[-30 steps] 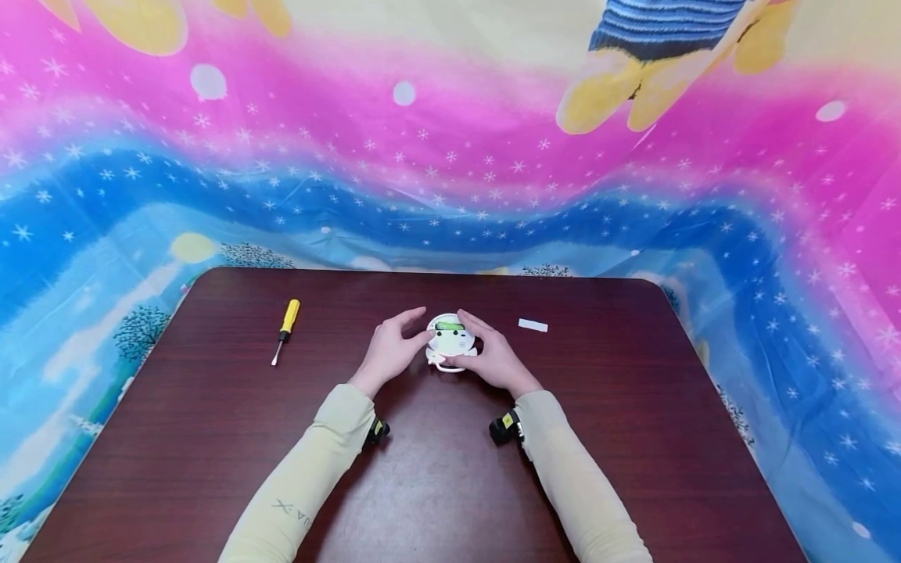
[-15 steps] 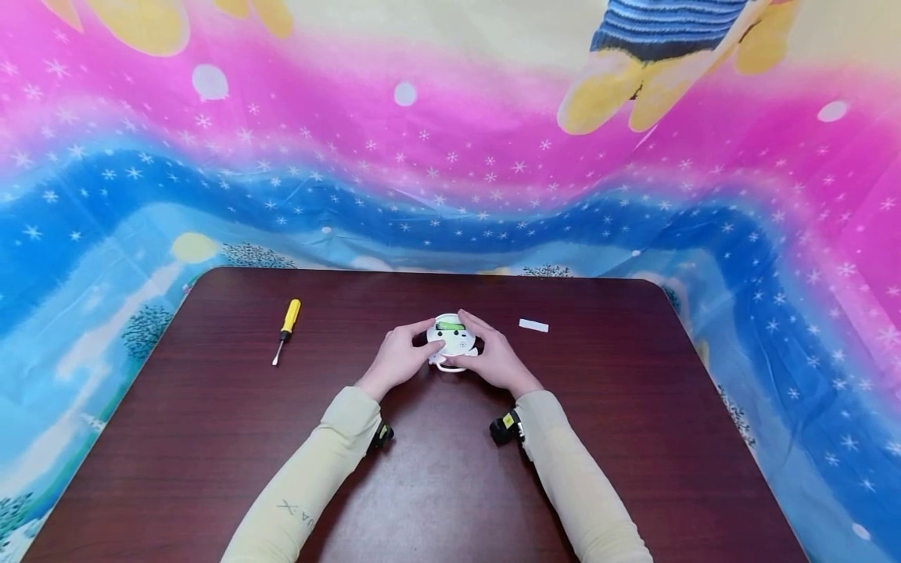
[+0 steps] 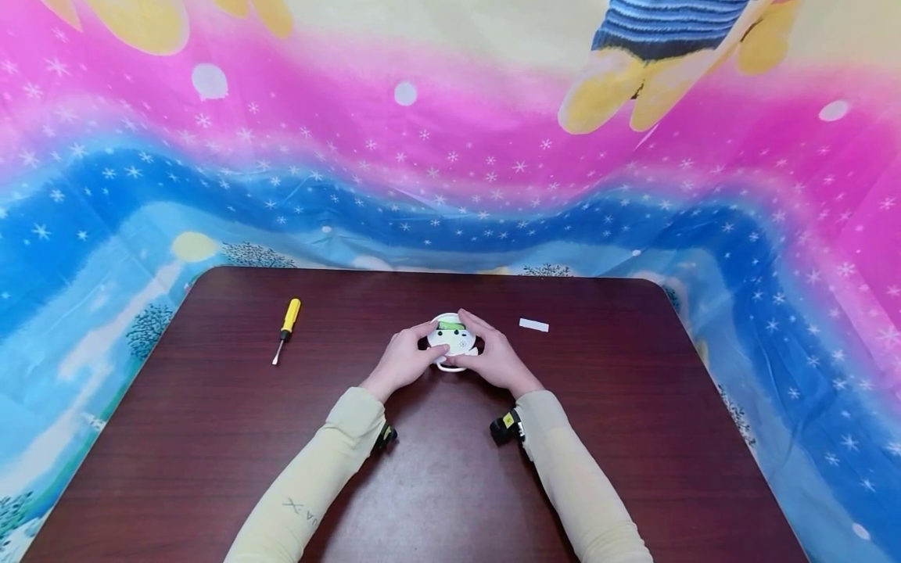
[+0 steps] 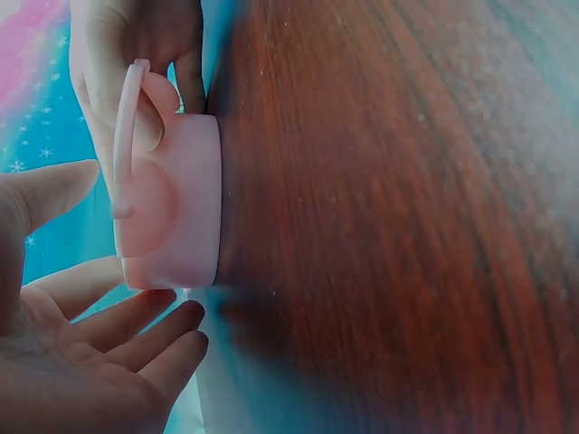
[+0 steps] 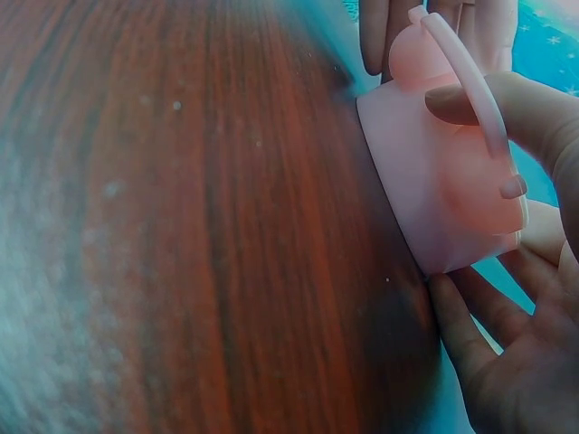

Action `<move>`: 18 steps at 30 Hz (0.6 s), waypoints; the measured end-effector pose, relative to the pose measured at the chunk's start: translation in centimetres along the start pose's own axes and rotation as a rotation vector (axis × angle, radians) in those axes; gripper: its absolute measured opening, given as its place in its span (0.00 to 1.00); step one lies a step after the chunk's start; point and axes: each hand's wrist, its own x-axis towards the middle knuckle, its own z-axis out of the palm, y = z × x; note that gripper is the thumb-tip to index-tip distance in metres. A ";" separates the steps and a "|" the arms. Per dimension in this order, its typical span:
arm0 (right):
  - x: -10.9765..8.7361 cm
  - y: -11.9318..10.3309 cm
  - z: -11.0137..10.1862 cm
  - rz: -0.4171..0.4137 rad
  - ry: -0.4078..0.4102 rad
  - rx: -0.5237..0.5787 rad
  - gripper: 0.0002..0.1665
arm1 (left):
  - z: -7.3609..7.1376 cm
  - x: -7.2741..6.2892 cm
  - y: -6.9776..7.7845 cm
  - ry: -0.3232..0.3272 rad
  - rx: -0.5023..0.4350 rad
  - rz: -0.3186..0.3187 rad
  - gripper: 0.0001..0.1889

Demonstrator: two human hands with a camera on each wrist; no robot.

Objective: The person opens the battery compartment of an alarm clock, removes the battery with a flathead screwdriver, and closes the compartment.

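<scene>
A small round twin-bell alarm clock lies with its back up on the table, white in the head view and pinkish in the wrist views. A green battery shows in its uncovered compartment. My right hand holds the clock from the right, its thumb on the side between the bells. From the left, my left hand reaches around the rim, thumb extended over the back. Its relaxed fingers are right at the casing. The handle points toward me.
A narrow white strip, like a battery cover, lies right of the clock. On the left is a screwdriver with a yellow handle. Behind the dark wooden table hangs a colourful printed cloth.
My left hand has moved right, closer to the clock, and its thumb has shifted from the battery's left end to the lower back. My right hand keeps its hold.
</scene>
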 end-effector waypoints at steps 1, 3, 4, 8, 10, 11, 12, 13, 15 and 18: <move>0.0 0.0 0.0 -0.001 0.000 0.000 0.53 | 0.0 0.0 0.0 -0.002 -0.002 0.001 0.31; 0.0 0.0 0.0 -0.004 -0.001 -0.002 0.53 | 0.1 0.0 0.1 -0.003 -0.008 0.004 0.32; 0.0 0.0 0.0 -0.007 -0.001 -0.004 0.53 | 0.1 0.1 0.1 -0.003 -0.008 0.004 0.32; 0.1 0.0 0.0 -0.010 -0.003 -0.001 0.52 | 0.1 0.1 0.3 -0.007 0.003 0.012 0.31; 0.1 0.0 -0.1 -0.010 -0.004 0.001 0.53 | 0.1 0.1 0.5 -0.010 0.015 0.017 0.30; 0.1 0.0 -0.1 -0.009 -0.004 0.002 0.53 | 0.0 0.1 0.5 -0.011 0.020 0.022 0.30; 0.0 0.0 -0.1 -0.006 -0.005 0.003 0.53 | 0.0 0.1 0.6 -0.011 0.026 0.030 0.30; 0.0 0.0 -0.1 -0.004 -0.006 0.003 0.53 | 0.0 0.1 0.6 -0.010 0.030 0.037 0.30; 0.0 -0.1 -0.1 -0.003 -0.006 0.001 0.53 | 0.1 0.1 0.6 -0.007 0.045 0.055 0.29; 0.1 -0.1 -0.1 -0.004 -0.005 -0.002 0.53 | 0.2 0.3 0.5 0.009 0.071 0.091 0.28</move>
